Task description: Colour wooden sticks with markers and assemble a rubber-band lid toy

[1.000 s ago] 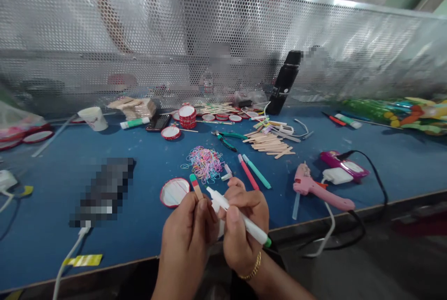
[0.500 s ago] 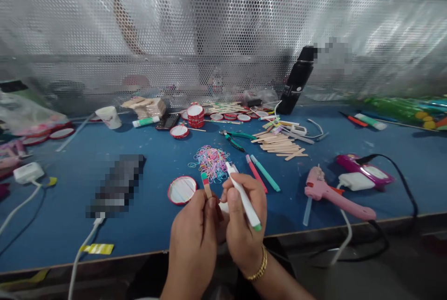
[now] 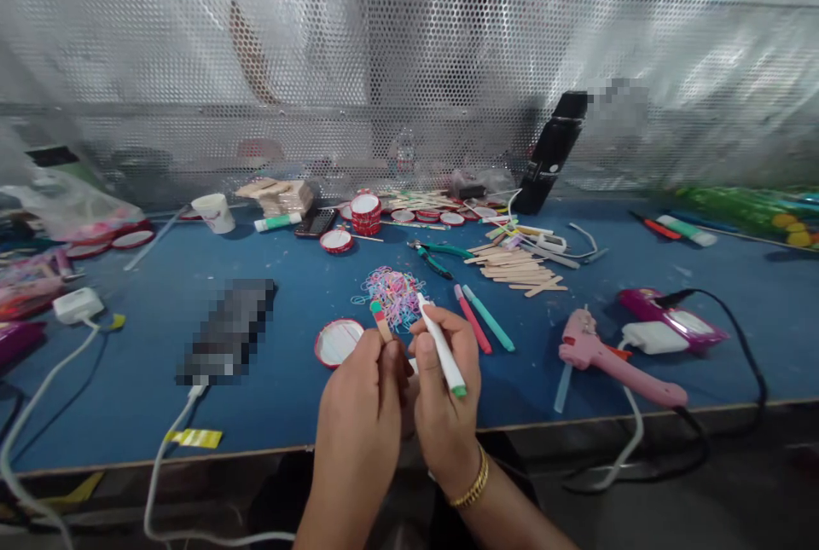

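Note:
My left hand (image 3: 359,409) is closed on a wooden craft stick (image 3: 383,326), whose upper end is coloured green at the tip and red just below. My right hand (image 3: 448,426) grips a white marker pen (image 3: 443,347) with a green end, tilted across the fingers close to the stick. A small pale part shows between the hands, too hidden to name. Just beyond them lies a heap of pastel loom bands (image 3: 397,290). Left of the heap is a round red-rimmed lid (image 3: 338,343). A red marker (image 3: 472,320) and a turquoise marker (image 3: 490,320) lie to the right.
Teal-handled pliers (image 3: 441,258) and a pile of plain craft sticks (image 3: 518,267) lie farther back. A pink glue gun (image 3: 618,367) with a cable is at right, a plugged-in phone (image 3: 234,328) at left. A black bottle (image 3: 554,153) leans against the perforated metal screen (image 3: 307,64).
The view has shifted slightly, so the table things sit a little farther right. Both hands keep hold of the stick and the marker, with little other movement.

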A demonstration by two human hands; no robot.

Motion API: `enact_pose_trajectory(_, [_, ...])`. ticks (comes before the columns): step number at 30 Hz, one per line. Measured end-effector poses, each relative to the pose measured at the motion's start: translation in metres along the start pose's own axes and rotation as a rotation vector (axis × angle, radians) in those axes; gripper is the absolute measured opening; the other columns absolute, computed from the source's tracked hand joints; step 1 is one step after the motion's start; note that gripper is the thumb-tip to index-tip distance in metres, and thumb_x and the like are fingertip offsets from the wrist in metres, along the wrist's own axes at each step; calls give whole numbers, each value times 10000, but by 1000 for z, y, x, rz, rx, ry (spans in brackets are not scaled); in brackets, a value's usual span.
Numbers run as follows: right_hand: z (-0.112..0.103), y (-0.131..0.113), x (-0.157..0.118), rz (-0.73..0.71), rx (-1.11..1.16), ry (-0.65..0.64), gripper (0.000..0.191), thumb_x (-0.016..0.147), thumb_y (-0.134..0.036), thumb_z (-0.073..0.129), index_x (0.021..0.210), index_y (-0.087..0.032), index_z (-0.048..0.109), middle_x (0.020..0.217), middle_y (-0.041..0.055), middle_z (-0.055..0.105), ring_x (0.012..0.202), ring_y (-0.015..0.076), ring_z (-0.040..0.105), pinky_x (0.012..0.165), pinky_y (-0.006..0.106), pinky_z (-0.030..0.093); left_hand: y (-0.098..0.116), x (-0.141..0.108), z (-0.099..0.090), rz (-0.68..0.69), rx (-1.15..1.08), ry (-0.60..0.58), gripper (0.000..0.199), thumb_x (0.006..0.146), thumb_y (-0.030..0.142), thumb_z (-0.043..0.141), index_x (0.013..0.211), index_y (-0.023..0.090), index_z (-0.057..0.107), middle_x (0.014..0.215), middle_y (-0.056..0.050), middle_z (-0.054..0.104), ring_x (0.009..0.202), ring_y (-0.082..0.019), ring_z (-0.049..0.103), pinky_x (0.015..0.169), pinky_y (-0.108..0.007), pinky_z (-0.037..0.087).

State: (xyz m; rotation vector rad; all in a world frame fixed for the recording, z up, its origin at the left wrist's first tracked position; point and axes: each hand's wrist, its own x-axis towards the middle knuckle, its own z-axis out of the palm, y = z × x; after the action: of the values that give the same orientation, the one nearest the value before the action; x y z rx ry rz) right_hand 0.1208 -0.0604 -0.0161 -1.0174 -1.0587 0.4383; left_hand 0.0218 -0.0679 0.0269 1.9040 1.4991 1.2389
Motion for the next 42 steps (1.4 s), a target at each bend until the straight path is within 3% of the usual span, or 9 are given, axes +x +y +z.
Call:
enact_pose_trajectory(5, [7,-12,4,-41,43,96,234,1062,-369,548,1256,-271,637,1064,23,658,926,160,646,840,340,549,9,11,0,-49,-351,173,322,1082,390,463,845,229,609,670,23,635,510,-123,518,506,-248,404])
enact_pose_trajectory(10, [27,-28,13,-24,281,211,196,1069,-403,533,1158,-260,634,940,-13,620,835,133,617,795,305,535,13,28,4,-70,-700,302,319,1046,462,555,848,214,592,665,35,597,497,-95,458,448,-197,369])
enact_pose_trajectory(15, [40,-10,16,215,391,203,268,1033,-488,563,996,-228,614,768,-47,554,684,121,559,649,260,503,-9,24,6,-156,-532,96,349,1066,473,514,855,213,612,639,34,573,522,-110,456,477,-220,349])
enact_pose_trajectory(19, [37,-3,14,222,382,188,221,1025,-448,570,975,-235,597,750,-52,538,683,125,552,640,253,490,-24,13,7,-200,-508,41,374,1075,515,488,896,218,626,667,25,605,555,-123,493,499,-235,350])
enact_pose_trajectory(22, [30,-6,9,108,295,148,129,1037,-362,560,1045,-246,617,819,-35,573,728,131,579,659,256,494,-24,12,3,-156,-492,2,360,1069,474,506,851,216,629,679,29,602,567,-120,482,526,-236,365])
enact_pose_trajectory(26, [18,-8,3,-201,105,25,93,1010,-255,594,1089,-261,643,976,3,612,866,154,619,781,307,531,-17,15,-1,-97,-461,-37,337,1030,421,561,768,215,614,670,35,566,616,-128,495,578,-239,398])
enact_pose_trajectory(28, [16,-8,2,-240,42,11,92,999,-237,596,1084,-257,625,977,7,602,876,162,623,800,324,538,-14,14,-1,-106,-459,-52,322,1027,434,557,796,218,618,699,34,579,635,-133,502,593,-243,410])
enact_pose_trajectory(35, [24,-18,8,-92,15,81,70,1004,-301,566,986,-234,572,841,-14,607,691,138,620,613,275,514,-17,9,0,-122,-367,-106,299,1046,439,544,844,228,609,766,21,615,696,-154,531,616,-267,392])
enact_pose_trajectory(42, [24,-16,16,161,146,152,184,1029,-402,568,947,-238,557,733,-59,550,640,115,558,605,252,486,-18,8,-1,-126,-307,-85,347,1067,454,489,853,224,637,711,20,589,623,-148,505,575,-271,378])
